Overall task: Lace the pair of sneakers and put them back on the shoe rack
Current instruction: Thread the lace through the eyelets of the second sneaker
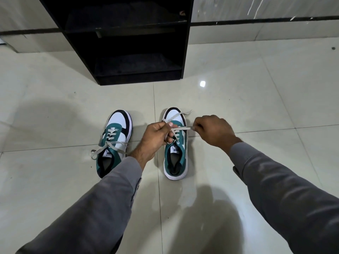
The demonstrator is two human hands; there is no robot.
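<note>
Two teal, white and black sneakers stand side by side on the floor, toes pointing at the rack. The left sneaker (115, 142) is laced, its grey lace ends lying loose across the tongue. Over the right sneaker (175, 158) my left hand (156, 136) pinches one strand of the grey lace (181, 128), which runs up over the toe. My right hand (213, 130) pinches the other strand, pulled taut to the right above the shoe. The black shoe rack (128, 41) stands just beyond the shoes.
The floor is pale glossy tile (256, 107) with a light reflection. The rack's lower shelves (135, 66) are dark and open at the front. A tiled wall with a dark strip (256, 21) runs behind the rack.
</note>
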